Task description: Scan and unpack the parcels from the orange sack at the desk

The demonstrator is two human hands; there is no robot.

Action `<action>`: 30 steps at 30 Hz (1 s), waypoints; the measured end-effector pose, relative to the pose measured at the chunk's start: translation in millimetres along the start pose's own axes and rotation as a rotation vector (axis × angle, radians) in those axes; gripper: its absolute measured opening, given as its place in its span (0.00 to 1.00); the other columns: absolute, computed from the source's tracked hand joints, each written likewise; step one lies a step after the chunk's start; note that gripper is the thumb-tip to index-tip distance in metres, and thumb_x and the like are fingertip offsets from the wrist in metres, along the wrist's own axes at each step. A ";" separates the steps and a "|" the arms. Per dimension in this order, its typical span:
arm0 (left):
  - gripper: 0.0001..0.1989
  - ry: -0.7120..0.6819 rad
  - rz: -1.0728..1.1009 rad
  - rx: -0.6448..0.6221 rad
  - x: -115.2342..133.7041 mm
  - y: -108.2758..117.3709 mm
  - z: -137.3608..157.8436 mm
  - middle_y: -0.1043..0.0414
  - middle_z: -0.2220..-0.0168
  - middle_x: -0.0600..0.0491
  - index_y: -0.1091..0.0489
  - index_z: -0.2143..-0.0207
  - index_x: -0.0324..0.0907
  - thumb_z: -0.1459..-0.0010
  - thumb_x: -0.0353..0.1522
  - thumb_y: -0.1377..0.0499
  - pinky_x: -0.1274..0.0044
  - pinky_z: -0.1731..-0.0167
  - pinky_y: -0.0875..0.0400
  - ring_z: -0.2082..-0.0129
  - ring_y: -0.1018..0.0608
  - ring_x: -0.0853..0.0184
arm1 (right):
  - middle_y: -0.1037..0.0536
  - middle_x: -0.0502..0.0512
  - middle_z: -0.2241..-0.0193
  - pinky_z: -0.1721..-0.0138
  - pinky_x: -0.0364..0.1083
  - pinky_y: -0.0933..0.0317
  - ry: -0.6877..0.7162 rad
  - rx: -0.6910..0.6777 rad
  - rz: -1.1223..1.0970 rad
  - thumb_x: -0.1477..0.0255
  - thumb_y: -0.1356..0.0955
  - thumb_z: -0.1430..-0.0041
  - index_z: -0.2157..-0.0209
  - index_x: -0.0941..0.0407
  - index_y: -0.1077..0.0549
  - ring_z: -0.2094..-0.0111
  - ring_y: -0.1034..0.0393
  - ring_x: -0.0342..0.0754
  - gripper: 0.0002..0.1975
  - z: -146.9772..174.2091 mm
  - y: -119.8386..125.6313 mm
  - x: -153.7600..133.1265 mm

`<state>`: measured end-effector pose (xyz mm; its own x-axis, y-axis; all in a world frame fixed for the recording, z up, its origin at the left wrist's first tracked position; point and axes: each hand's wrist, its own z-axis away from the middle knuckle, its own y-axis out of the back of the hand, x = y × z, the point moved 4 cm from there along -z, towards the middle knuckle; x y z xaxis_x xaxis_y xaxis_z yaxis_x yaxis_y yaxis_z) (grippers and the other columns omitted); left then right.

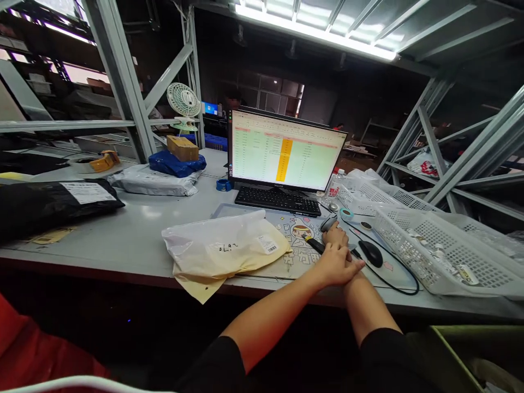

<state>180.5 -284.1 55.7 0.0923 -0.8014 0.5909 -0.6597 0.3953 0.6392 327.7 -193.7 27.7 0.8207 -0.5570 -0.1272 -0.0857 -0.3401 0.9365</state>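
Observation:
My right hand (pixel 336 236) is closed around a grey-and-black handheld scanner (pixel 328 222); most of its handle is hidden under my fingers. Across my right wrist lies my left hand (pixel 336 267), its thumb apart from the fingers and nothing in it. Just left of my hands is a yellow-and-black utility knife (pixel 314 244) on a printed desk mat (pixel 292 261). A cream mailer bag (pixel 229 245) with a barcode label and handwriting lies further left, one corner over the table edge. To the right of my hands sits a black mouse (pixel 370 254).
Behind the mat stand a keyboard (pixel 278 201) and a lit monitor (pixel 286 150) showing a spreadsheet. White plastic baskets (pixel 446 245) line the right side. Wrapped parcels (pixel 159 180), a black bag (pixel 57 204) and tape (pixel 104 161) lie left. Metal posts (pixel 118 76) frame the table.

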 end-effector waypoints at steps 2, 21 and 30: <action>0.23 -0.087 0.017 -0.029 12.9 3.5 17.5 0.24 0.54 0.40 0.24 0.58 0.37 0.32 0.50 0.41 0.61 0.44 0.29 0.48 0.25 0.50 | 0.28 0.87 0.45 0.45 0.61 0.35 -0.062 0.022 0.022 0.69 0.39 0.34 0.27 0.74 0.50 0.42 0.30 0.71 0.39 -0.1 2.1 1.5; 0.39 -0.077 0.080 0.052 -64.4 57.2 31.9 0.45 0.26 0.40 0.38 0.29 0.36 0.27 0.55 0.58 0.59 0.24 0.54 0.24 0.45 0.56 | 0.42 0.70 0.28 0.30 0.62 0.52 0.256 -0.003 -0.056 0.56 0.38 0.27 0.30 0.63 0.37 0.27 0.53 0.68 0.34 -50.7 -8.1 -129.3; 0.50 -0.082 0.261 0.053 -31.0 58.4 80.6 0.47 0.26 0.38 0.43 0.27 0.34 0.34 0.64 0.55 0.57 0.24 0.53 0.24 0.45 0.51 | 0.60 0.62 0.22 0.28 0.72 0.68 0.184 -0.158 -0.101 0.50 0.44 0.25 0.25 0.59 0.45 0.23 0.74 0.68 0.38 -60.8 -35.7 -131.5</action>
<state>79.0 -272.3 35.0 -0.1453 -0.7099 0.6891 -0.6917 0.5709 0.4422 257.2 -62.3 30.9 0.9108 -0.3742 -0.1746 0.0792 -0.2568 0.9632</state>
